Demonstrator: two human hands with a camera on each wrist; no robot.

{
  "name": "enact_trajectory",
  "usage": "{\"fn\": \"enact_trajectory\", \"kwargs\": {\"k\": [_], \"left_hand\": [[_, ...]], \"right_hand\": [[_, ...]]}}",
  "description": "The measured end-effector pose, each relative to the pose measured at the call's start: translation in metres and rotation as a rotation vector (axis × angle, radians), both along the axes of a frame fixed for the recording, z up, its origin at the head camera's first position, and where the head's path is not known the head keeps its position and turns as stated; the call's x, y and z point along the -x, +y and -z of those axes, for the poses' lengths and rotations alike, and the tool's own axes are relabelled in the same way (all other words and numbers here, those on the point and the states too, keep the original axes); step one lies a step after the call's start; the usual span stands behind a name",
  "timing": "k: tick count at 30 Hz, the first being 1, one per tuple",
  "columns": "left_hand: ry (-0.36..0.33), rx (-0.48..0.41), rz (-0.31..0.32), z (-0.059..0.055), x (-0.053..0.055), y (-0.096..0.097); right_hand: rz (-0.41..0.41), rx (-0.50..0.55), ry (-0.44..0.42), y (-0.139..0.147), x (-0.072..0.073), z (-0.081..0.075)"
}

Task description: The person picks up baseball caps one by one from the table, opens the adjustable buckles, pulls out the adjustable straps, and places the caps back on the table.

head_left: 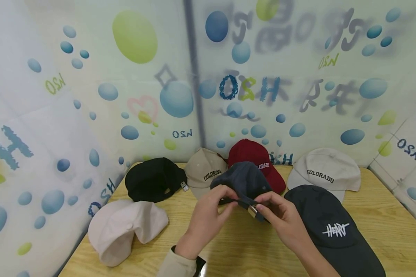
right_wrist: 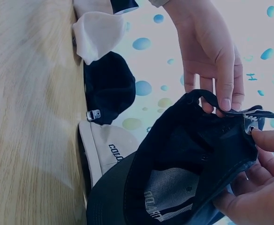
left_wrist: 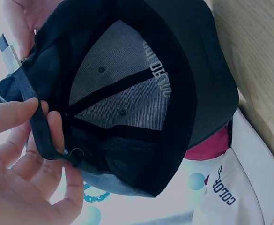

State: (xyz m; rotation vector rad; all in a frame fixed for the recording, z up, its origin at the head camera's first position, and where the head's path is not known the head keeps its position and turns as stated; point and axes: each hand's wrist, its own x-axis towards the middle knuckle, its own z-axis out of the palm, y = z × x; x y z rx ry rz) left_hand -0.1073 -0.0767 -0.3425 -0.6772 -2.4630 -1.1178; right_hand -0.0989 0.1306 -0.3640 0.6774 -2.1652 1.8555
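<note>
Both hands hold a navy baseball cap [head_left: 242,180] above the table, its back opening toward me. My left hand [head_left: 209,215] pinches the adjustment strap [left_wrist: 40,126] between thumb and fingers. At the other side of the opening, my right hand [head_left: 286,217] grips the cap's edge beside the metal buckle [right_wrist: 250,123]. The strap's loose end sticks out past the buckle. In the left wrist view the cap's grey mesh lining [left_wrist: 122,89] shows, with the reverse of stitched lettering at its front.
Around the wooden table [head_left: 235,250] lie a black cap [head_left: 149,179], a beige cap [head_left: 204,169], a red cap [head_left: 247,152], a light grey cap [head_left: 327,165], a black HEART cap [head_left: 332,227] and a pale pink cap [head_left: 114,227]. Patterned curtains [head_left: 228,115] stand behind.
</note>
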Motion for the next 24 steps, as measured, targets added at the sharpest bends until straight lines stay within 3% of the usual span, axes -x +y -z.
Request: {"fn": "enact_trajectory", "kwargs": {"k": [13, 24], "left_hand": [[0.006, -0.007, -0.032, 0.0007, 0.0032, -0.0057], [-0.015, 0.020, 0.058, -0.0011, 0.0007, -0.0054]], "right_hand": [[0.032, -0.018, -0.021, 0.0001, -0.0011, -0.0008], [0.001, 0.009, -0.007, 0.0003, 0.0001, 0.0000]]}}
